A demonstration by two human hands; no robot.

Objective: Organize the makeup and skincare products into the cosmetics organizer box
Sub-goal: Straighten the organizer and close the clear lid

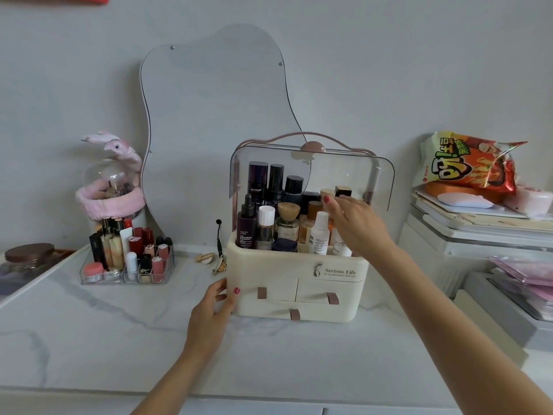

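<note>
A cream cosmetics organizer box stands on the marble counter, its clear lid swung up. Its top compartment is packed with several upright bottles, among them a dark dropper bottle and a white bottle. All three drawers with pink pulls are shut. My left hand rests against the box's lower left corner, thumb on its front. Over the right side of the compartment my right hand reaches in with fingers spread above the bottles; I cannot tell whether it grips one.
A clear tray of lipsticks sits to the left, with a glass dome and pink headband behind it. A wavy mirror leans on the wall. Hair clips lie beside the box. At the right are stacked boxes and a snack bag.
</note>
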